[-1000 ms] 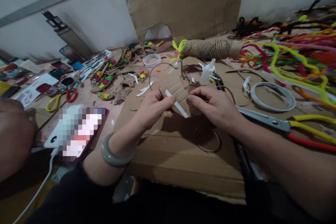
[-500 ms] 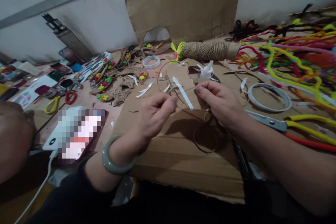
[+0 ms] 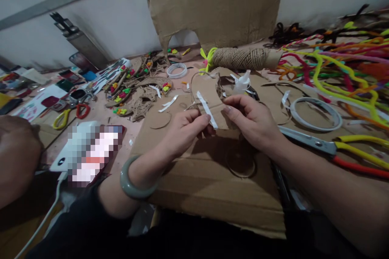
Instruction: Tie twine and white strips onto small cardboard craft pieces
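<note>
A small cut cardboard piece [image 3: 204, 85] is held up over the larger cardboard sheet [image 3: 212, 188]. Its lower left side is pinched by my left hand [image 3: 182, 131], the thumb pressing beside a white tape strip [image 3: 207, 110] that lies slanted across it. My right hand [image 3: 253, 121] grips the lower right edge between thumb and fingers. Brown twine [image 3: 192, 85] curves along the piece's left side, and some lies by the left fingertips. A twine loop [image 3: 241, 166] hangs or lies below the right hand; I cannot tell which.
Large scissors [image 3: 317, 142] and a tape roll [image 3: 316, 114] lie at right. Behind are a twine spool [image 3: 243, 58], a white nozzle bottle [image 3: 242, 83] and an upright cardboard panel [image 3: 219, 8]. Left are a phone [image 3: 99, 153] and another person's hand [image 3: 18, 158]. Pipe cleaners [image 3: 346, 73] fill the far right.
My left hand has opened out of its fist-like curl, moved right and taken hold of the cardboard piece. The right hand still grips the piece.
</note>
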A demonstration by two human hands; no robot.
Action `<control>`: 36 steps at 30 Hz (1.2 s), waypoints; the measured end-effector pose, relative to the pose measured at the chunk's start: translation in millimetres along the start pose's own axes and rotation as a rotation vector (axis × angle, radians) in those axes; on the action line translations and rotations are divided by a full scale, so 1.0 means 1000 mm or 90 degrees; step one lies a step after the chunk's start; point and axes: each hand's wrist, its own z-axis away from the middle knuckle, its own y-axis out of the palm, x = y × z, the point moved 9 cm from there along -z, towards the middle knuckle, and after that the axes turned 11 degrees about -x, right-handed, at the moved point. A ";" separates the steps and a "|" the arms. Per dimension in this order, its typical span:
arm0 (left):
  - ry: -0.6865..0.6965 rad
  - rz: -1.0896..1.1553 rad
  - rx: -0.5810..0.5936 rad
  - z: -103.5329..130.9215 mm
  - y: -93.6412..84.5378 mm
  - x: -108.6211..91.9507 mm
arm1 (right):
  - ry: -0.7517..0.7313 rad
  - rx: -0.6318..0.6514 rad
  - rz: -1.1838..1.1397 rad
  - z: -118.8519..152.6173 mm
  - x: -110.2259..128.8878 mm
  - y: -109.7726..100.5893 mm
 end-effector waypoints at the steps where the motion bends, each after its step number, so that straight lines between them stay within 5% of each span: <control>1: -0.006 0.017 -0.004 -0.001 -0.001 0.001 | -0.045 -0.025 0.024 0.000 0.005 -0.004; 6: -0.034 0.082 -0.023 -0.004 -0.003 0.006 | -0.323 -0.095 0.120 0.014 0.042 -0.009; 13: -0.036 0.094 -0.032 -0.004 0.000 0.009 | -0.469 -0.092 0.156 0.029 0.055 0.000; 22: -0.036 0.091 -0.040 -0.004 -0.002 0.008 | -0.507 -0.075 0.129 0.033 0.059 -0.001; 36: -0.049 0.067 -0.008 -0.002 0.003 0.005 | -0.378 -0.045 0.094 0.020 0.048 0.000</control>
